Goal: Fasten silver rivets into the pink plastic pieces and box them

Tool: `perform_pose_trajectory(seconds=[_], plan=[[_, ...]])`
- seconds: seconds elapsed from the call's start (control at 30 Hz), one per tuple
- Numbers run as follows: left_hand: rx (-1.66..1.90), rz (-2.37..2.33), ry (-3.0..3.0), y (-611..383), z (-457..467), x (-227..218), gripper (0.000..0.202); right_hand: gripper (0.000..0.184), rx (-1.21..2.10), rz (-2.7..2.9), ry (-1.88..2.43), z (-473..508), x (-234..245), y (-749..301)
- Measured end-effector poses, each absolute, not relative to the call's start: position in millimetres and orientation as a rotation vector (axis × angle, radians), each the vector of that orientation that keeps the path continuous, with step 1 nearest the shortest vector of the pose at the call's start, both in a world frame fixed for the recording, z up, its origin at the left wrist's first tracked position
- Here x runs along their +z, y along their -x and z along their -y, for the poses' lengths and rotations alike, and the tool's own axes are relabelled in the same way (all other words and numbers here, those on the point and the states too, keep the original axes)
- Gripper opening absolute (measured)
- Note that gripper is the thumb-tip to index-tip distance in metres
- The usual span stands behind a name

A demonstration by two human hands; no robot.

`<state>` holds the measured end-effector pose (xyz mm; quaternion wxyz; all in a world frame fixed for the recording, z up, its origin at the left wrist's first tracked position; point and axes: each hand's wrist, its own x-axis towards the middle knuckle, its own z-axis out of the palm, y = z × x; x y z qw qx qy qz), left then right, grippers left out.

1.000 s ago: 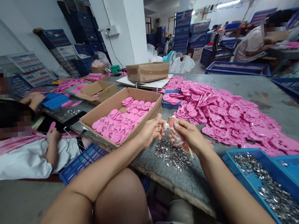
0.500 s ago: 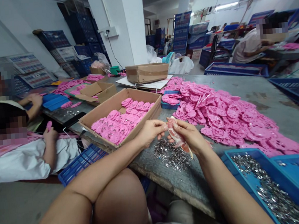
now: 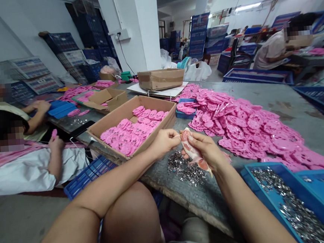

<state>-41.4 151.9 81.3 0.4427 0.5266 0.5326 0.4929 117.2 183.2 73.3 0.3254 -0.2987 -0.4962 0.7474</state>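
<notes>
My right hand (image 3: 205, 148) is closed around a red-and-white fish-shaped piece (image 3: 190, 149), its thumb on top and its fin-like tail hanging down toward the wrist. At the upper end of this piece my left hand (image 3: 166, 143) makes a pinch. Whatever sits between those fingertips is too small to make out. Just below both hands, a heap of small shiny silver parts (image 3: 186, 170) lies on the grey table (image 3: 181, 196). To the left stands a cardboard box (image 3: 152, 140) holding rows of pink flower-like pieces (image 3: 129, 133).
A big pile of pink pieces (image 3: 243, 122) spreads over the table at right. Blue trays (image 3: 246, 171) with silver parts stand at the near right. Two people (image 3: 42, 164) sit at left, one holding a pink piece. Another person (image 3: 271, 51) works at the far right.
The fish-shaped piece has turned slightly in my right hand, showing more of its side and tail. My left hand stays pinched at its upper end. The view has shifted slightly.
</notes>
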Motion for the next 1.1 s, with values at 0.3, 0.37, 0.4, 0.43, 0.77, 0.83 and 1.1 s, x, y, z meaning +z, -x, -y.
perform_pose_trajectory(seconds=[0.3, 0.37, 0.4, 0.43, 0.77, 0.83, 1.1], plan=[[1.196, -1.242, -1.045, 41, -151, 87, 0.016, 0.037, 2.218, 1.239, 0.636, -201, 65, -120], [1.223, -1.276, -1.007, 42, -152, 87, 0.015, 0.038, 2.218, 1.273, 0.647, -202, 62, -119], [1.245, -1.294, -0.99, 42, -153, 87, 0.015, 0.04, 2.191, 1.296, 0.658, -202, 61, -118], [1.267, -1.311, -0.977, 43, -153, 86, 0.015, 0.043, 2.144, 1.331, 0.674, -201, 61, -117], [1.259, -1.343, -1.051, 41, -154, 80, 0.018, 0.036, 0.9, 1.951, 1.196, -183, 60, -107], [1.256, -1.327, -1.073, 40, -153, 84, 0.018, 0.021, 0.948, 1.91, 1.16, -181, 60, -104], [1.296, -1.178, -0.925, 40, -150, 92, 0.011, 0.027, 1.943, 1.322, 0.493, -182, 65, -108]])
